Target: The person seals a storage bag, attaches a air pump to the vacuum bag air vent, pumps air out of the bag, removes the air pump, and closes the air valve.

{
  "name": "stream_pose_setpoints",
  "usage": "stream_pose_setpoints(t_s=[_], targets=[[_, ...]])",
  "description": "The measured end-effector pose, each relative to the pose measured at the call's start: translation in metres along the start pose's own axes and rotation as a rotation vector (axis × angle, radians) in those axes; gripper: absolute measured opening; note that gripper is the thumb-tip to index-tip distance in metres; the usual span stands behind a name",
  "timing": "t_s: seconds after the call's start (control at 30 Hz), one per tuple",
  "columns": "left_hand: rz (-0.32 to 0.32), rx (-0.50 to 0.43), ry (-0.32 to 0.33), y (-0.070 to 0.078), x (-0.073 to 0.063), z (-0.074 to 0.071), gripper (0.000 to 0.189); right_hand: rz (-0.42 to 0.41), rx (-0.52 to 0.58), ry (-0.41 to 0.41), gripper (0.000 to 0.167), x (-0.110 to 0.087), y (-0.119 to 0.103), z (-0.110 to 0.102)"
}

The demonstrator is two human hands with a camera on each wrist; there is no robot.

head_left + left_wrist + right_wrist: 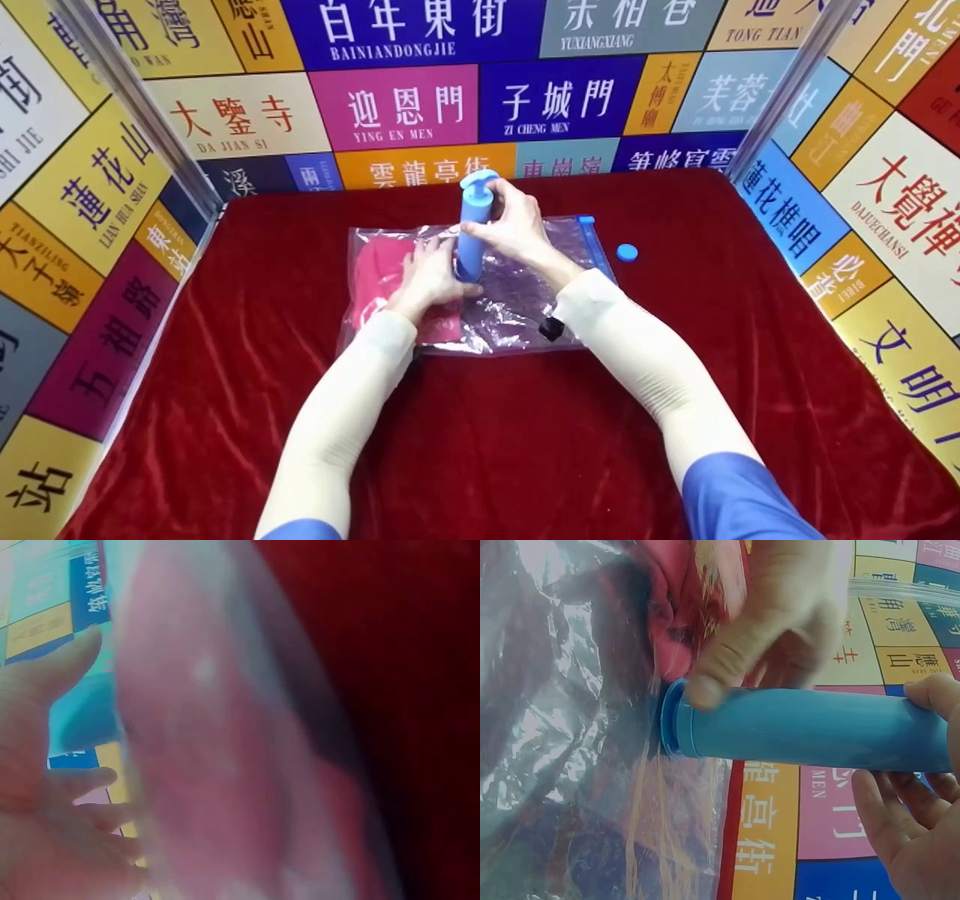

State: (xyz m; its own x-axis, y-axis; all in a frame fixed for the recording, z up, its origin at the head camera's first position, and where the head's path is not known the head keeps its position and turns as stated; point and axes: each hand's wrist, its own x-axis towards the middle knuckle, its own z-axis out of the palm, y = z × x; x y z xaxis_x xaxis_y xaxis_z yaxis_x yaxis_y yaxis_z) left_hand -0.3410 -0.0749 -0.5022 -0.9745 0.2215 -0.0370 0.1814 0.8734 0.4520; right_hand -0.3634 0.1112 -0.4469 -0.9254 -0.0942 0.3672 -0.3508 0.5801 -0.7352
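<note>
A blue hand pump (471, 247) stands upright on a clear plastic vacuum storage bag (517, 300), its base against the bag's blue valve ring (673, 720). My right hand (516, 223) grips the pump's upper barrel between thumb and fingers. Spread fingers of my left hand (429, 277) rest on the bag to the left of the pump, and in the right wrist view its thumb (709, 682) touches the pump's base. Inside the bag's left part lies folded pink cloth (382, 270). The left wrist view is blurred, with pink cloth filling its middle.
A round blue cap (627, 253) lies right of the bag. The bag's right edge has a blue zip slider (585, 220). A small black object (551, 328) is by the right forearm. Dark red cloth (525, 435) covers the table; printed panels (397, 105) surround it.
</note>
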Motion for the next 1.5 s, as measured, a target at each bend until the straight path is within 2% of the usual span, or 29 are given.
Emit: stream_pose_setpoints(t_s=[0.07,0.17,0.37,0.43,0.83,1.1,1.3,1.5], targets=[[-0.041,0.063,-0.070,-0.004,-0.002,0.002,0.124,-0.002,-0.003,0.004,0.056,0.000,0.000,0.000],[-0.076,0.120,-0.148,-0.008,-0.006,0.002,0.130,0.007,-0.005,0.010,0.056,0.000,-0.001,0.001],[-0.129,0.209,-0.316,-0.020,0.009,0.011,0.135,0.026,0.002,0.007,0.056,-0.001,-0.003,0.000],[-0.134,0.238,-0.340,-0.023,0.012,0.014,0.136,0.028,0.001,0.005,0.056,-0.001,-0.003,-0.001],[-0.130,0.273,-0.330,-0.021,0.007,0.013,0.138,0.018,-0.045,0.022,0.062,-0.001,-0.005,0.000],[-0.146,0.258,-0.330,-0.024,0.013,0.019,0.140,0.026,-0.058,0.020,0.060,0.000,-0.004,0.003],[-0.146,0.247,-0.333,-0.024,0.011,0.022,0.139,0.026,-0.087,-0.090,0.067,-0.005,-0.001,0.005],[-0.153,0.258,-0.325,-0.022,0.010,0.019,0.138,0.041,-0.015,-0.205,0.071,-0.001,-0.003,-0.002]])
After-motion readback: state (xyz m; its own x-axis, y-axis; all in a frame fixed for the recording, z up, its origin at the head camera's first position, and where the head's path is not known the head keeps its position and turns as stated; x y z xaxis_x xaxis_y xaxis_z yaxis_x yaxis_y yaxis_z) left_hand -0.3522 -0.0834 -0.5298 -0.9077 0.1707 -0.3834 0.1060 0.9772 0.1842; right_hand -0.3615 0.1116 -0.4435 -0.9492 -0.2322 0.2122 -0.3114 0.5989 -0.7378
